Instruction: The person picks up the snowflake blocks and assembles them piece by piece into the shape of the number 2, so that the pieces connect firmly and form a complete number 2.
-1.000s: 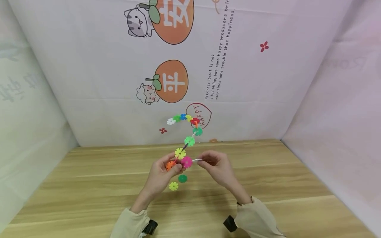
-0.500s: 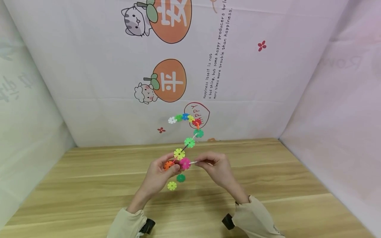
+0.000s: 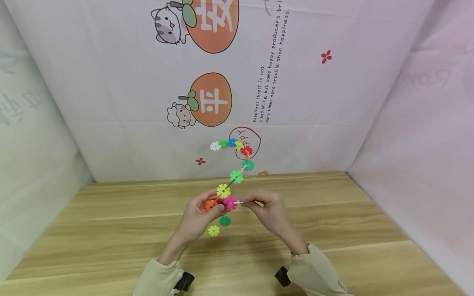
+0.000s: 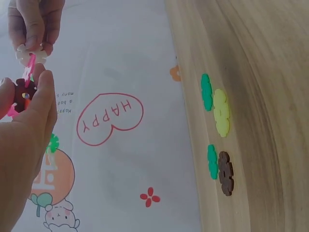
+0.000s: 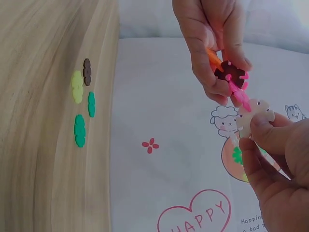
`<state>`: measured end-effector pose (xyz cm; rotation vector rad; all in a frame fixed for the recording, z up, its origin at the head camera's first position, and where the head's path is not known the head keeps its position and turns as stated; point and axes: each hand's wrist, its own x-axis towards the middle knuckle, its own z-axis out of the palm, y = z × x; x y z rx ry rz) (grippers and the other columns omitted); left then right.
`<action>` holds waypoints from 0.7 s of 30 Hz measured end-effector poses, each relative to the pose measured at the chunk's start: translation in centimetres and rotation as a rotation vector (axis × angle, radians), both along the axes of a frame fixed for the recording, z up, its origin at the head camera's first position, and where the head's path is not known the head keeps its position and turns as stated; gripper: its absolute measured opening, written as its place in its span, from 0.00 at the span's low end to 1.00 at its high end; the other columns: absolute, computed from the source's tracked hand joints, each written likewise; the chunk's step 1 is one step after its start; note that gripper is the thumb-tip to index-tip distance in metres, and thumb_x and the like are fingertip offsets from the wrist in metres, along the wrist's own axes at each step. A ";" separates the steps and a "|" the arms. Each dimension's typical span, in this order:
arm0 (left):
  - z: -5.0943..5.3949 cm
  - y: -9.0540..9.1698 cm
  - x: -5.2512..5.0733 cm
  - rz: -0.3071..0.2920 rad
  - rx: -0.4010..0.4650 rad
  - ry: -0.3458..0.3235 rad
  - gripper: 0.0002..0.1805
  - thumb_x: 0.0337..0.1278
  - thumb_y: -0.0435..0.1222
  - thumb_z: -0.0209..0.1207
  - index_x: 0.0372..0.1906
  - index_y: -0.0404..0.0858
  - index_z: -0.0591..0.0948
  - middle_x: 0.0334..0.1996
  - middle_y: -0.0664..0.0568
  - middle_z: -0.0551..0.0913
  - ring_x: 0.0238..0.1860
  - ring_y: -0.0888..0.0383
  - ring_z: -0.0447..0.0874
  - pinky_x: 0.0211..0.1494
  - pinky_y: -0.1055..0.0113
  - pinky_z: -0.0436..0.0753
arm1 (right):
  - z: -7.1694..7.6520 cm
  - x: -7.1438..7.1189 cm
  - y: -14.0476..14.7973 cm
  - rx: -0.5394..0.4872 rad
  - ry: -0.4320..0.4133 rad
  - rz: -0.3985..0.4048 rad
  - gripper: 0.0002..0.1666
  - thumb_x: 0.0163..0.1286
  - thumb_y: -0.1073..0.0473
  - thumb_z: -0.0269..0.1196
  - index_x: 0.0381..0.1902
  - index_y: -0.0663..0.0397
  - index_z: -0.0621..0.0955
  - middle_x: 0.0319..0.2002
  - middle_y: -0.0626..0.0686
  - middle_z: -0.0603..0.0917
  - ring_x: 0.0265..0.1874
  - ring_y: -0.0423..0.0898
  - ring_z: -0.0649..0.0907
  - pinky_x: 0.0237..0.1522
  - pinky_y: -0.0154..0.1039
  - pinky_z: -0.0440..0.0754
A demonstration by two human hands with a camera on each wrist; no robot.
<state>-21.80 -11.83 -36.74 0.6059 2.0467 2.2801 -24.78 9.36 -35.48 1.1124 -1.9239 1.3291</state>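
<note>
Disc chain (image 3: 238, 175): left hand (image 3: 198, 216) pinches brown disc (image 5: 234, 72), right hand (image 3: 270, 210) pinches white disc (image 5: 248, 116) against pink disc (image 3: 230, 203). Looks like joining; next likely needs alignment, firm push.

White disc (image 5: 247, 118) and held brown disc (image 5: 234, 72) partly hidden
In the right wrist view, they are overlapped by the right hand (image 5: 282, 162) and left hand (image 5: 212, 41) respectively; the heart (image 5: 197, 216) is cropped below.

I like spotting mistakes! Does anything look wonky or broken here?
In the head view, the white sheet printed with orange fruits looks odd: its writing runs sideways. The colourful plastic flower-shaped discs look undamaged.
</note>
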 end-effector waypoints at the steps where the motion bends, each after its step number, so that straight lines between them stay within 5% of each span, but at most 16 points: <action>1: 0.0 0.0 0.0 -0.012 0.006 0.011 0.28 0.63 0.28 0.57 0.66 0.25 0.65 0.52 0.32 0.74 0.45 0.56 0.84 0.51 0.57 0.80 | 0.0 0.0 0.0 -0.006 -0.007 0.008 0.11 0.50 0.82 0.67 0.28 0.66 0.86 0.28 0.58 0.87 0.29 0.49 0.87 0.35 0.35 0.84; 21: 0.1 -0.4 -0.1 -0.055 0.044 -0.006 0.28 0.67 0.32 0.55 0.68 0.28 0.62 0.57 0.30 0.72 0.50 0.51 0.81 0.53 0.58 0.79 | -0.2 0.0 -0.2 -0.013 -0.003 0.033 0.12 0.51 0.81 0.67 0.33 0.67 0.85 0.33 0.60 0.86 0.32 0.53 0.86 0.38 0.38 0.84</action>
